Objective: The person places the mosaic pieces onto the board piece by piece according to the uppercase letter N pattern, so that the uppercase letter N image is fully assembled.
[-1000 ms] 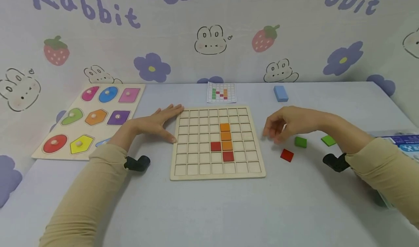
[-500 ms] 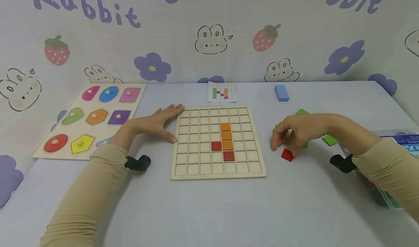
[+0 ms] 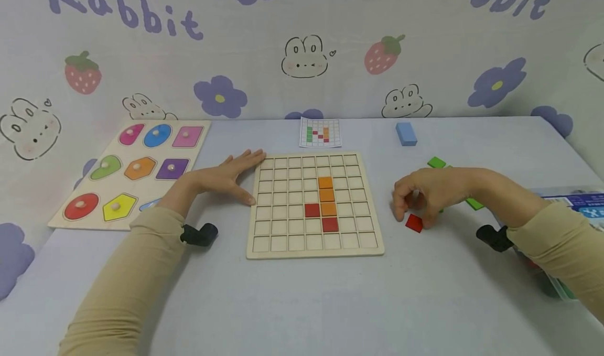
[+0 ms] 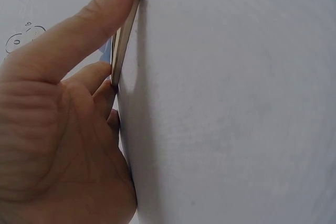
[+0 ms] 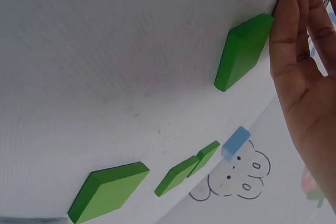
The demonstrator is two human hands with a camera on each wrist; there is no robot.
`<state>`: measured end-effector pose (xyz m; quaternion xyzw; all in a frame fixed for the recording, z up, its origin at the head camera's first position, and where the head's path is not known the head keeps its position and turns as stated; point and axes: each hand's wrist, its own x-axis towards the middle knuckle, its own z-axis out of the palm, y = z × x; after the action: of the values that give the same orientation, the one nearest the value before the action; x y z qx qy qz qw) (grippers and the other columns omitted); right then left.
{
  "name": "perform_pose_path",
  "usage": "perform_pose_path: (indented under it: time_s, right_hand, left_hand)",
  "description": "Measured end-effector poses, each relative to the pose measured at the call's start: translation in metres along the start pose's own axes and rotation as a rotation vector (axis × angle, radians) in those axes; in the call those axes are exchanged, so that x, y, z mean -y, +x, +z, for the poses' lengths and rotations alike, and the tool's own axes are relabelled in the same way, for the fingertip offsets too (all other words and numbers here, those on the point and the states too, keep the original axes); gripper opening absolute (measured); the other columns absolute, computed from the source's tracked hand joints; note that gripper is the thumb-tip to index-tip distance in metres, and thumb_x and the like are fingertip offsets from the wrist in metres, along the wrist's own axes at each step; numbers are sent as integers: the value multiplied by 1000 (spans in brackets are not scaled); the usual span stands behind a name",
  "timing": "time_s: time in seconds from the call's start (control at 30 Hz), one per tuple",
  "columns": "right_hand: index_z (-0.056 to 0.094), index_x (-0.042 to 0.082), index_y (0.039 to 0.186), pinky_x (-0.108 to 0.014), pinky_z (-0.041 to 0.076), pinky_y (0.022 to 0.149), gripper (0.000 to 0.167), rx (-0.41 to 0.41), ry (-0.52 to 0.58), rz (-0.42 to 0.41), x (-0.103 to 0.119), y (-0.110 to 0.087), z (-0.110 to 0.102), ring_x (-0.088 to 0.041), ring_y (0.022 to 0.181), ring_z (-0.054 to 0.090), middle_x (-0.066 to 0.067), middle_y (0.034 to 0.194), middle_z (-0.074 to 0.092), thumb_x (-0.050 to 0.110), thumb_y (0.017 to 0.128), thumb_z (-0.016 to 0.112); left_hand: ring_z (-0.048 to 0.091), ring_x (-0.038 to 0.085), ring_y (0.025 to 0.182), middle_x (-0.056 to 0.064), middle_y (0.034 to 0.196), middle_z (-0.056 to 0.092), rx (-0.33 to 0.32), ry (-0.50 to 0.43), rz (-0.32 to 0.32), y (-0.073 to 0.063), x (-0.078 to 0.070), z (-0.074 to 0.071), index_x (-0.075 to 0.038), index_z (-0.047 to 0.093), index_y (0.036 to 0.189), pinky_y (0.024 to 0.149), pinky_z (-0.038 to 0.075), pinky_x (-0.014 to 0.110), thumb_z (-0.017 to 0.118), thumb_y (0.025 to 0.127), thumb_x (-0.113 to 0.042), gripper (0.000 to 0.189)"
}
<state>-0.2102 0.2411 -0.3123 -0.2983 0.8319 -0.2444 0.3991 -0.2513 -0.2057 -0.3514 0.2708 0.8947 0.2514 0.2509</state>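
My left hand (image 3: 224, 179) lies with spread fingers at the left edge of the wooden grid board (image 3: 278, 240), its thumb on the rim; the left wrist view shows the thumb (image 4: 84, 35) against the board's edge. Several orange tiles (image 3: 326, 195) form a column in the grid, with a red tile (image 3: 312, 210) and another red tile (image 3: 330, 224) beside and below. Right of the board, my right hand (image 3: 431, 191) has thumb and fingers curled around a loose red square tile (image 3: 414, 223) on the table. That tile is hidden in the right wrist view.
Several green tiles (image 5: 244, 51) lie around the right hand. A blue block (image 3: 406, 134) and a pattern card (image 3: 320, 132) lie at the back. A knobbed shape puzzle (image 3: 137, 188) is at left. A clear plastic container (image 3: 566, 288) sits under the right forearm.
My right hand has moved right and down, from beside the board to the loose red tile, its fingers closing in around it. The left hand and the board stay put.
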Motion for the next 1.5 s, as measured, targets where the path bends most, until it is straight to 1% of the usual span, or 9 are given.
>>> perform_pose_path:
  time_s: [0.3, 0.53, 0.63, 0.83, 0.9, 1.03, 1.13, 1.27, 1.5]
  right_hand:
    - [68, 16, 86, -25, 54, 79, 31, -68, -47, -24, 4, 0, 2, -18, 90, 58, -2, 92, 63, -1, 65, 84]
    - [62, 13, 80, -25, 54, 67, 29, -103, -74, 34, 6, 2, 3, -16, 79, 60, 0, 84, 65, 0, 66, 84]
    - [61, 11, 78, -25, 53, 66, 27, -132, -82, 38, 6, 3, 3, -15, 76, 61, -1, 80, 65, 1, 67, 83]
    - [64, 13, 78, -23, 49, 66, 20, -174, -113, 26, 8, 5, -1, -13, 76, 58, 1, 76, 64, 9, 73, 83]
    - [66, 14, 80, -23, 49, 67, 18, -179, -106, 17, 10, 6, -3, -13, 77, 58, 1, 77, 65, 9, 74, 82]
    - [68, 14, 88, -23, 53, 71, 16, -197, -65, -36, 18, 9, -7, -13, 80, 60, -1, 83, 66, 6, 78, 76]
    - [69, 14, 93, -24, 53, 72, 16, -204, -31, -64, 26, 16, -9, -15, 82, 60, -3, 86, 67, 4, 81, 73]
    - [68, 14, 95, -26, 54, 70, 14, -224, -15, -70, 38, 29, -8, -18, 83, 60, -3, 87, 67, 6, 84, 70]
    - [69, 14, 94, -27, 57, 70, 9, -338, -30, -69, 62, 50, -5, -18, 82, 62, -4, 88, 67, 9, 86, 71]
  left_hand:
    - [-13, 32, 157, 10, 170, -4, -2, 5, -1, 0, 0, -1, -13, 5, 160, 126, -13, 58, 78, 79, -33, 111]
    - [-13, 33, 157, 10, 169, -4, -2, -5, -2, -1, 0, -1, -12, 5, 160, 126, -14, 58, 79, 79, -33, 112]
    - [-13, 33, 157, 11, 169, -4, -4, -6, -1, -1, 0, -1, -12, 6, 160, 126, -14, 57, 79, 79, -33, 112]
    - [-13, 33, 157, 10, 169, -4, 0, -7, 1, 0, 1, 0, -12, 5, 160, 126, -13, 58, 79, 79, -34, 112]
    - [-14, 33, 157, 10, 169, -4, 2, -9, 2, 0, 1, 0, -13, 5, 160, 126, -13, 58, 79, 79, -34, 112]
    - [-14, 32, 157, 10, 169, -4, 3, -7, 0, 0, 1, 0, -13, 5, 160, 126, -14, 57, 78, 79, -33, 111]
    - [-13, 33, 157, 10, 169, -4, 1, -7, 0, 1, 2, -1, -13, 5, 160, 126, -14, 58, 79, 79, -33, 112]
    - [-13, 33, 157, 10, 169, -4, -1, -6, 2, 1, 2, -1, -13, 5, 160, 126, -13, 58, 79, 79, -34, 112]
    - [-13, 32, 157, 10, 170, -3, -1, -2, 6, 2, 3, 0, -13, 5, 160, 126, -13, 58, 79, 79, -34, 112]
